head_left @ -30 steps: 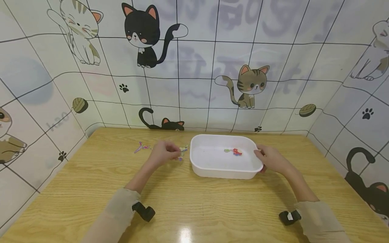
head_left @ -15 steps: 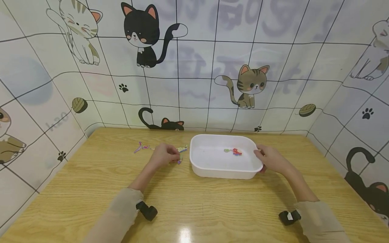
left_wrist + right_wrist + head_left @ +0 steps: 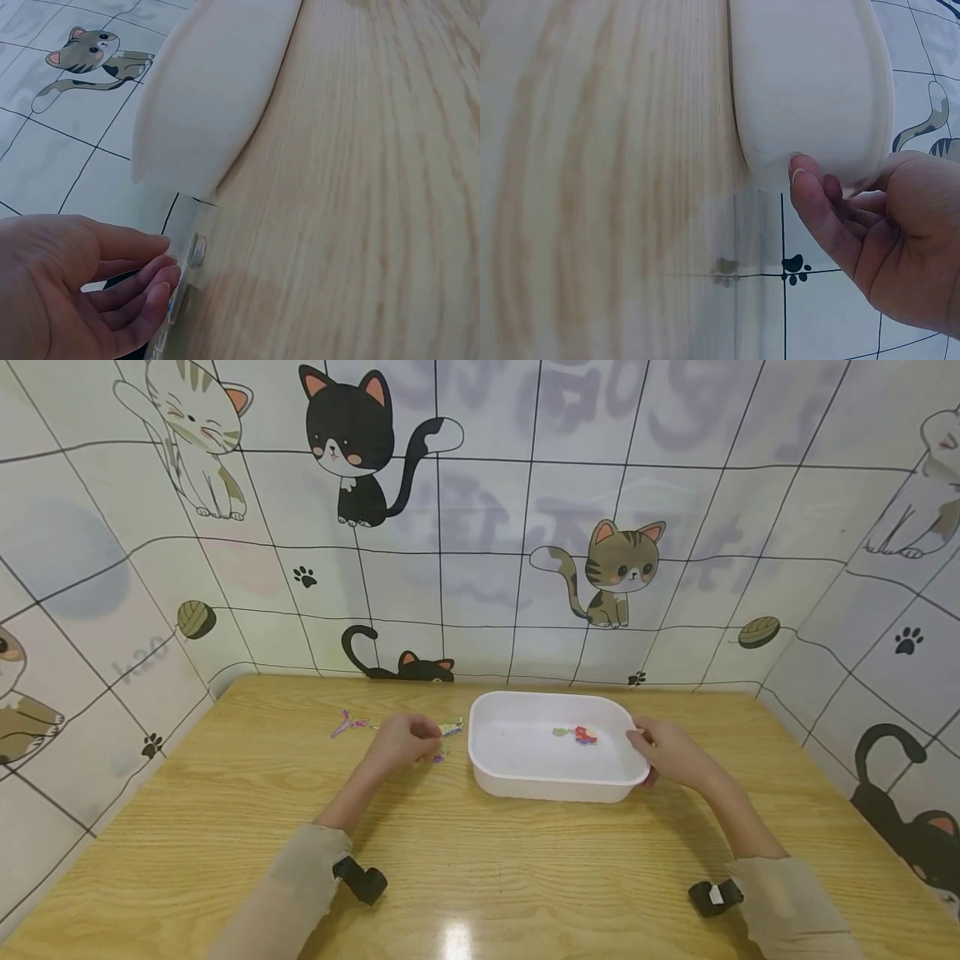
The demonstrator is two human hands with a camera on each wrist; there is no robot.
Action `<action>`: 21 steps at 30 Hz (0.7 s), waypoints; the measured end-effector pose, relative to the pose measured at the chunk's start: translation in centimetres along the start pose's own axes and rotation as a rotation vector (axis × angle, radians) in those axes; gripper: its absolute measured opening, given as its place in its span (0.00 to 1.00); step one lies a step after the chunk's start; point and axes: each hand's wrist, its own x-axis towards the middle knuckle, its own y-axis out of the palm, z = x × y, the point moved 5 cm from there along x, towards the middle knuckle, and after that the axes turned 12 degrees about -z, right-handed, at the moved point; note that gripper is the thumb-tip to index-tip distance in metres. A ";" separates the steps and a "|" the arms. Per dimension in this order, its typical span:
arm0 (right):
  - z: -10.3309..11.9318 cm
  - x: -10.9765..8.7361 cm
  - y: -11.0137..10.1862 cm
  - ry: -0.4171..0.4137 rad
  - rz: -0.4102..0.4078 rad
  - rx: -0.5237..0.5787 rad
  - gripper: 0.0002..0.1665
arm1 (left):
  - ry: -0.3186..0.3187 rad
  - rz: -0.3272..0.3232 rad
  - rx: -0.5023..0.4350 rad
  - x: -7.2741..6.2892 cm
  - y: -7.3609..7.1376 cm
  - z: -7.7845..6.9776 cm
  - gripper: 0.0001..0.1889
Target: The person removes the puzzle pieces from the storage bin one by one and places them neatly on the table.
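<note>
In the head view my left hand (image 3: 405, 742) is low over the wooden table, left of a white plastic tub (image 3: 555, 789). Its fingers are loosely bent, and the left wrist view shows nothing between thumb and fingertips. Right by those fingertips lies a small clear-edged piece (image 3: 198, 250). Small flat colourful pieces lie around this hand: a purplish one (image 3: 440, 757) and a yellow-blue one (image 3: 452, 727). My right hand (image 3: 671, 750) grips the tub's right end, thumb at the rim and fingers against the outer wall (image 3: 810, 112). Inside the tub are a red piece (image 3: 586, 736) and a greenish one (image 3: 561, 732).
More pink and purple pieces (image 3: 347, 724) lie on the table (image 3: 480, 877) left of my left hand. A wall (image 3: 480, 585) with cat drawings rises behind the table and along both sides. Both forearms wear black wrist cameras (image 3: 362, 881).
The small purplish piece by my left fingertips has shifted slightly nearer and left. My left hand has moved only a little, while the right hand and the tub stay where they were.
</note>
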 end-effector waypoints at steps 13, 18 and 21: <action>-0.1 0.0 0.1 0.001 0.005 0.004 0.22 | 0.093 -0.085 -0.035 0.5 -0.2 -2.7 0.11; -0.1 0.0 0.1 0.002 0.005 0.011 0.22 | 0.132 -0.116 -0.091 0.7 -0.1 -4.0 0.11; 0.0 0.0 0.1 0.003 0.007 0.010 0.22 | 0.172 -0.131 -0.125 0.6 0.3 -4.9 0.10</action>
